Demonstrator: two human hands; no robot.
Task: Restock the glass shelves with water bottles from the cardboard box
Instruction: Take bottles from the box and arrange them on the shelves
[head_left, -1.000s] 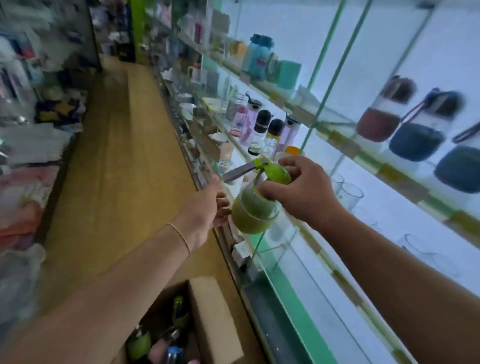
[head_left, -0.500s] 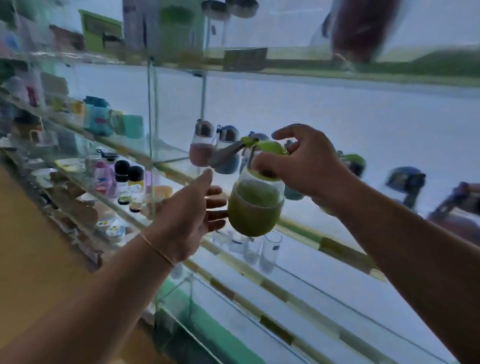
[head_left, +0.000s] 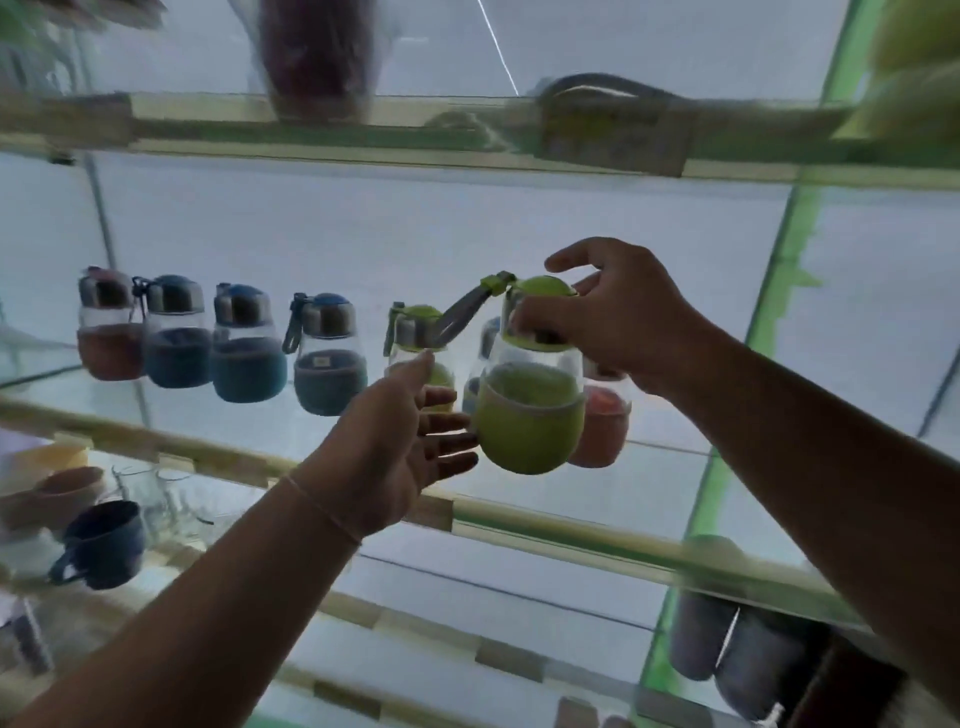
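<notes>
- My left hand (head_left: 395, 441) stayed spread, fingertips just beside the sleeve, gripping nothing.
- My right hand (head_left: 613, 322) kept its grip pinched on the green bottle's (head_left: 527, 410) neck, now raised level with the glass shelf (head_left: 545, 514), beside the row of bottles (head_left: 218, 338).
- A second earlier it hung low over the box; placing seemed next.

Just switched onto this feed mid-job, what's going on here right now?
A person is stocking a glass shelf with small water bottles. The right hand grips a green-sleeved bottle by its neck, just under the lid, holding it in front of the shelf and not yet set down. The left hand is open beside it, fingers near the sleeve. A row of red, blue and green bottles already stands on that shelf.
</notes>
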